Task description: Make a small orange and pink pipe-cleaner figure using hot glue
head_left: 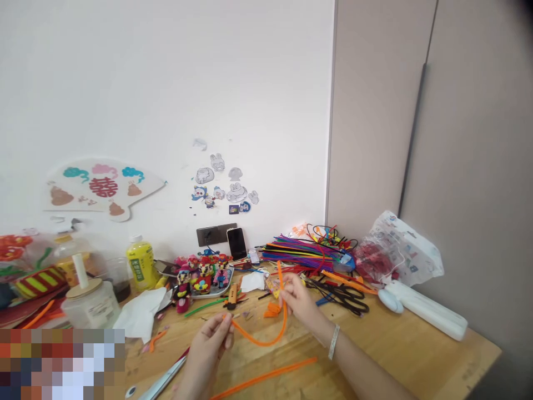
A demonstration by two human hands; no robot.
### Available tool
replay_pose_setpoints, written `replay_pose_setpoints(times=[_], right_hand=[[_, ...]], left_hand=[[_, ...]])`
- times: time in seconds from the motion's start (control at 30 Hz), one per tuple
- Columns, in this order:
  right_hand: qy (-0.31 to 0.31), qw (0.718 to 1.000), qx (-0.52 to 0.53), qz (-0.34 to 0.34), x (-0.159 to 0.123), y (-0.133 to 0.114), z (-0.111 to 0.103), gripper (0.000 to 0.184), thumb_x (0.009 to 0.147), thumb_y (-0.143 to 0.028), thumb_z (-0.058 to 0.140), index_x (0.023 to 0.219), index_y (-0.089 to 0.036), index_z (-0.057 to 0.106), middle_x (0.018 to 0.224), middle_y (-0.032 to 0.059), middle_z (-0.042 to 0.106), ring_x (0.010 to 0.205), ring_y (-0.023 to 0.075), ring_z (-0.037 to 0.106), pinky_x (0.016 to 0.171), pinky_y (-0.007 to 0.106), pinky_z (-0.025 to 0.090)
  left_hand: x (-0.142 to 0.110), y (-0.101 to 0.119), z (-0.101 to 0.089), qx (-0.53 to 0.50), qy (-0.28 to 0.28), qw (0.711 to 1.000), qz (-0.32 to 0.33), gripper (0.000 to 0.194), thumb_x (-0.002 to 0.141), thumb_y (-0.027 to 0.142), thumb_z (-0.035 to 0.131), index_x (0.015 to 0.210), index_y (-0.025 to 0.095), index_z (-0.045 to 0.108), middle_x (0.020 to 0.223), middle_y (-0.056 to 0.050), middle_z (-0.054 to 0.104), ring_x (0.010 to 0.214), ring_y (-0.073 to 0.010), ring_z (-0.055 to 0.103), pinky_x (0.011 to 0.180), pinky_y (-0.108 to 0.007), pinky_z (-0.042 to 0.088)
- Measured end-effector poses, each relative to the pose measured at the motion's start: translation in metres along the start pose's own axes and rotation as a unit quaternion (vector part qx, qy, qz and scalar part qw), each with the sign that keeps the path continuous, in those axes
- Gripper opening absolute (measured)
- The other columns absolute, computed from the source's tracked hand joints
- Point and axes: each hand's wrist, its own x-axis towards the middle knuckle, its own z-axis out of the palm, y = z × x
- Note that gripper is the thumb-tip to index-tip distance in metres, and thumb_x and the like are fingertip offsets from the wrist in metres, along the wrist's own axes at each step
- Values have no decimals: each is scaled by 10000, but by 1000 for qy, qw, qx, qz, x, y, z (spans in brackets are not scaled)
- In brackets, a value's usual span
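Observation:
An orange pipe cleaner hangs in a U-shaped curve between my two hands above the wooden table. My left hand pinches one end between thumb and fingertips. My right hand, with a silvery bracelet at the wrist, grips it near the other end, and a short tip sticks up past the fingers. A second orange pipe cleaner lies nearly straight on the table below. Next to my left forearm rest scissors, partly hidden by the arm. Small orange pieces lie behind the held curve.
A pile of coloured pipe cleaners lies against the wall, beside a phone. Several small figures stand on a tray. To the left are a yellow bottle and a glass jar; at right, a plastic bag and a white device.

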Motion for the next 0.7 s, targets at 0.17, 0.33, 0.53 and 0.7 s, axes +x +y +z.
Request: replay_pose_setpoints(times=[0.17,0.33,0.53,0.7], right_hand=[[-195,978,-69,31,-28,-9,35,122,736,-149,464,851,-177,495,571,-48,536,517,92,495,536,190,374],[-229,966,-115,22,-38,-10,46,148,713,-103,437,827,-177,496,551,-53,502,491,86,457,476,167,322],[-199,974,-109,4,-35,-10,45,134,723,-88,409,801,-178,472,577,-51,494,485,74,425,452,159,287],[-208,965,-158,-24,-38,-7,47,142,712,-87,431,801,-184,485,537,-72,429,452,67,353,431,166,240]], left_hand=[[-8,7,9,105,-43,993,44,366,553,522,659,553,164,580,433,64,527,373,-71,415,447,-200,363],[-12,11,11,134,-43,988,60,369,562,519,651,491,170,555,401,68,509,375,-87,455,456,-210,385],[-9,6,8,101,-24,992,71,374,536,518,674,507,168,542,430,67,535,350,-77,454,410,-201,378],[-12,8,10,97,-43,992,73,352,552,494,679,526,166,553,444,64,546,373,-81,478,425,-202,397]])
